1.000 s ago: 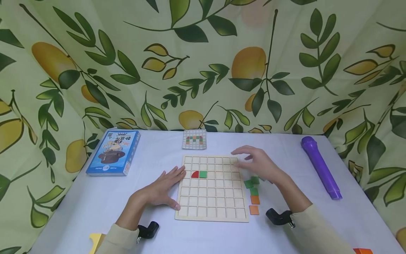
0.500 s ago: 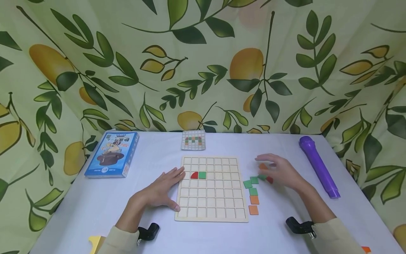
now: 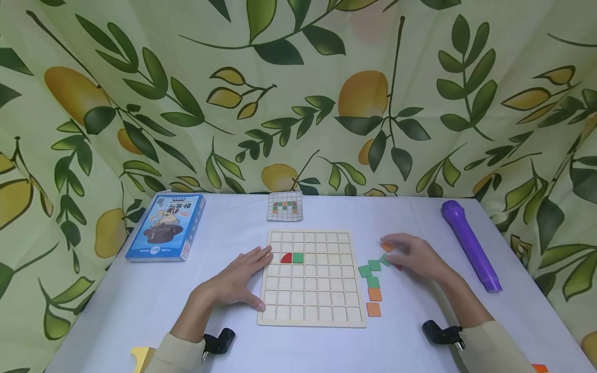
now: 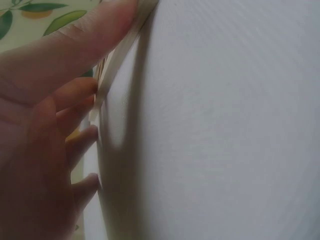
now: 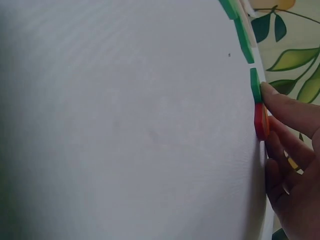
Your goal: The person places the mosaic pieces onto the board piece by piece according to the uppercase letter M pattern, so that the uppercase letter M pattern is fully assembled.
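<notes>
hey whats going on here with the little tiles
A person's left grip rests at the left edge of a wooden grid board, while the right grip is among the loose coloured tiles beside it; whether that grip pinches one is unclear. The board holds a red rounded tile and a green square tile. A patterned grid card lies behind it.

In the head view we are seeing the desk (image 3: pixel 317 349) under soft, even light. In the left wrist view we are getting a dimmer, greyer picture, a soft shadow running beside the left fingers (image 4: pixel 82 147). In the right wrist view, the lens is bowing the desk's outline beside the right fingers (image 5: pixel 292 109), and murk is filling the side opposite them.
</notes>
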`<action>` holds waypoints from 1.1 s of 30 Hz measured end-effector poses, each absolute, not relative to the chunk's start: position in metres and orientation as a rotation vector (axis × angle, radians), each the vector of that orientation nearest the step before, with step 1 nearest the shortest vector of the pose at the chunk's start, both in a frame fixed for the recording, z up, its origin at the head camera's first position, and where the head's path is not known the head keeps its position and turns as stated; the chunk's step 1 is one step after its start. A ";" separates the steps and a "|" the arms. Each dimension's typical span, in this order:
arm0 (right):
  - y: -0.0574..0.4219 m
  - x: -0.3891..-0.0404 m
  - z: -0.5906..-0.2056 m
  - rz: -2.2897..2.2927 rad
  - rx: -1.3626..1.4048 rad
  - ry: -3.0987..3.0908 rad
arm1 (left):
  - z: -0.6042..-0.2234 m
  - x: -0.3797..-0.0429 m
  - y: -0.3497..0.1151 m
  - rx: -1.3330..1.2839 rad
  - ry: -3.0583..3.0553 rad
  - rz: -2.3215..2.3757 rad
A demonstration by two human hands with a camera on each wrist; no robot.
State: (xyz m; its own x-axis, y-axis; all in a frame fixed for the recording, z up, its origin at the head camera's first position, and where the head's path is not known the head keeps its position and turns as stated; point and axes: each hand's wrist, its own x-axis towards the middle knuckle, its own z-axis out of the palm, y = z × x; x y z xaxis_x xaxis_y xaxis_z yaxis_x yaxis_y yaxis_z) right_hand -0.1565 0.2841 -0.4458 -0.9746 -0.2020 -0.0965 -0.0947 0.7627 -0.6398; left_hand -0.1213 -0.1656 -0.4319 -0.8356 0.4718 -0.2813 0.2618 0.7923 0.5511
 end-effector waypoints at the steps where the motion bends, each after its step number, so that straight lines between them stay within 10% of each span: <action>1: 0.284 -0.156 -0.447 -1.006 -0.237 2.801 | -0.432 -0.121 -0.165 0.551 2.574 0.704; 33: 0.285 -0.156 -0.452 -0.976 -0.206 2.873 | -0.432 -0.122 -0.163 0.536 2.571 0.727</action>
